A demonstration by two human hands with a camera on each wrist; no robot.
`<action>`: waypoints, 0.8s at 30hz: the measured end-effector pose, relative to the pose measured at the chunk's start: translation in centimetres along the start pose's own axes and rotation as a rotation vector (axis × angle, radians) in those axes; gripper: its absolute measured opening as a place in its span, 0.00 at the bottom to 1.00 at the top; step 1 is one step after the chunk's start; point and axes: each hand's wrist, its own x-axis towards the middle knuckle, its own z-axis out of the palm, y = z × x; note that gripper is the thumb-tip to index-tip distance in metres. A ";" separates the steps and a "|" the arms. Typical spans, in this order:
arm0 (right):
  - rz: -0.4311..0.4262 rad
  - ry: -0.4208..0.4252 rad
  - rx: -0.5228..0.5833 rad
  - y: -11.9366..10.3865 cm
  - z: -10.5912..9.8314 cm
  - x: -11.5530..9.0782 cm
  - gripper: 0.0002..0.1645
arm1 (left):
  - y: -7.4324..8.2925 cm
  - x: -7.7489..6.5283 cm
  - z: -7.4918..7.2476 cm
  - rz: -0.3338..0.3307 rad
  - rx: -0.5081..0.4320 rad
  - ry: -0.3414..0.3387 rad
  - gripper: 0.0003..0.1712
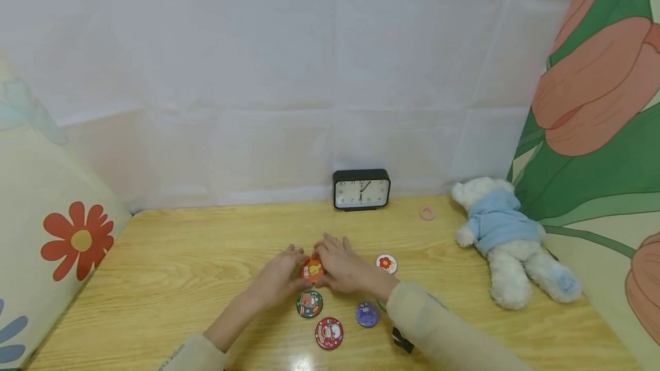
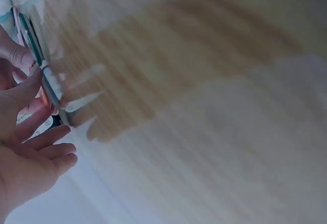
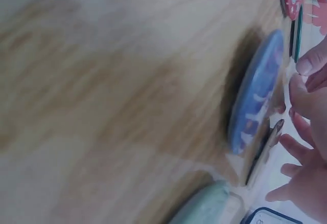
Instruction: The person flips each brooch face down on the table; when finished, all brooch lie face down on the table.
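An orange-red round button badge with a yellow figure lies between my two hands over the table. My left hand holds its left edge, thumb at the near side and fingers at the far side. From the other side my right hand holds the right edge with thumb and fingertips. The thumbs almost meet in front of the badge. Just nearer to me is a dark green badge, with a red badge below it. A purple-blue badge lies under the right wrist, seen close in the right wrist view.
A white badge with a red flower lies beyond the right wrist. The right sleeve partly covers a black object. At the back stand a black clock and a pink ring. A white teddy bear in blue lies right.
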 end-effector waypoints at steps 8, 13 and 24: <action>-0.035 0.202 0.054 0.4 -2.1 0.3 0.28 | 1.2 0.9 -1.7 0.064 -0.034 0.135 0.27; -0.046 0.293 0.126 0.2 -3.3 0.2 0.33 | 1.9 1.1 -3.1 0.077 -0.059 0.164 0.28; -0.167 0.438 0.157 0.1 -4.1 -0.2 0.32 | 2.6 0.9 -4.5 0.095 -0.026 0.190 0.28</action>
